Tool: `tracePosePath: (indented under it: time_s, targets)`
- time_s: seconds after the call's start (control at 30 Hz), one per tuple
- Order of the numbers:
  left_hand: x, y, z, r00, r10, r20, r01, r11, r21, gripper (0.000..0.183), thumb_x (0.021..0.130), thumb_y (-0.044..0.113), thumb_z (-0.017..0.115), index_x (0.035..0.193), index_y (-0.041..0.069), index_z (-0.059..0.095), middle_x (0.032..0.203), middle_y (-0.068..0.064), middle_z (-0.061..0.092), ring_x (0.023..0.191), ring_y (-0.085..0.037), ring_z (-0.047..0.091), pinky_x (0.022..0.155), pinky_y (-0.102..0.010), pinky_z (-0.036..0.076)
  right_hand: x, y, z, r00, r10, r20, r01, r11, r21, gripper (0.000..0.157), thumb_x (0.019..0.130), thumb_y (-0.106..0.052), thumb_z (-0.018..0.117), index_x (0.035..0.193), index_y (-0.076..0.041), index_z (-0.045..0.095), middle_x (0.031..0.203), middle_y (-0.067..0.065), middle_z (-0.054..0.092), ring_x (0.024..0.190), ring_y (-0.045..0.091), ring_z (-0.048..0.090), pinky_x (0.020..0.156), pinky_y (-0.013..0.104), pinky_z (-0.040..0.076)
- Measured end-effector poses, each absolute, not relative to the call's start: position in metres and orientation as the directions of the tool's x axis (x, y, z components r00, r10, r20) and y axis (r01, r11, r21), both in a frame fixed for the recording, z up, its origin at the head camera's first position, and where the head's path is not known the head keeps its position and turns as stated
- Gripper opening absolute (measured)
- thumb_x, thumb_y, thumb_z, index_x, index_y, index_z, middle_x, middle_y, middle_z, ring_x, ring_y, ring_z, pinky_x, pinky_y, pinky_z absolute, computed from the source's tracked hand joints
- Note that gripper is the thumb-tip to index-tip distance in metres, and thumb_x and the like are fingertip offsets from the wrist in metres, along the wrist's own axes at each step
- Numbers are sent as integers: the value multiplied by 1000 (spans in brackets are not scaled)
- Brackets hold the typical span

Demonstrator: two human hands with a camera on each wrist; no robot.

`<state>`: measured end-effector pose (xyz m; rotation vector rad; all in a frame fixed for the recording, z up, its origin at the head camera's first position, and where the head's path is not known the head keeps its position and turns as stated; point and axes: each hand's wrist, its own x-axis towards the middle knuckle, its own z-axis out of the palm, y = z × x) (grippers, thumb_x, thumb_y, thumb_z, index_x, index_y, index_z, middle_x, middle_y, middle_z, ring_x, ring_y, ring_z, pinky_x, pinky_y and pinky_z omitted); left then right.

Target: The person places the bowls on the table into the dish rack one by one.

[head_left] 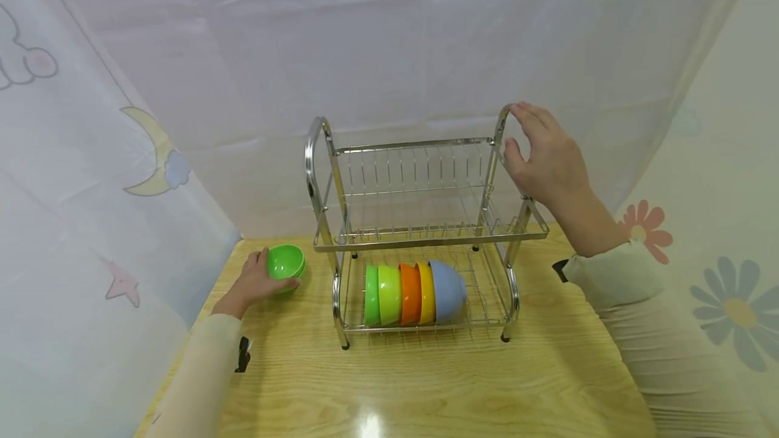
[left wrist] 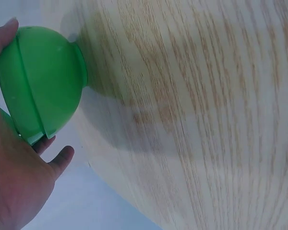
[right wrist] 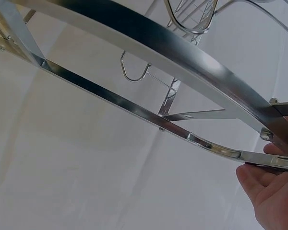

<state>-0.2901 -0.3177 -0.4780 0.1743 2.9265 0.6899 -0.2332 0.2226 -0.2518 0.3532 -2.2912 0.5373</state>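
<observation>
With our left hand [head_left: 255, 281], we grasp nested green bowls [head_left: 285, 262] at nine o'clock of the dish rack [head_left: 426, 243]. Our right hand [head_left: 550, 161] touches the rack at two o'clock; whether it grips, we cannot tell. Pickup seems underway; next calls for lifting.

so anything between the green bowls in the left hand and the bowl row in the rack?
Yes: straight across, the left front rack leg stands between the green bowls and the bowl row. From the front, only the front rail shows in the way. The left hand grips the green bowls.
</observation>
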Motion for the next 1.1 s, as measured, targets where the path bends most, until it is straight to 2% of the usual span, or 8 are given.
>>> tracePosePath:
  time_s: [0.5,1.1]
  targets:
    - [-291,-315,-461,-989,146,-26,118,883,455,127,82,63,74,157,-12,3,156,-39,11,143,-57,19,109,-71,33,-235,229,-252,-691,-79,718,-395,874,-284,50,99,-16,53,146,-1,52,150,19,50,136,40,48,100,62,47]
    - [-281,-316,-444,-984,177,-25,149,888,435,130,82,66,72,159,-8,-3,158,-38,8,144,-58,16,108,-74,31,-236,224,-254,-676,-80,733,-403,872,-276,49,98,-15,54,146,-1,52,149,19,51,136,39,49,101,60,48]
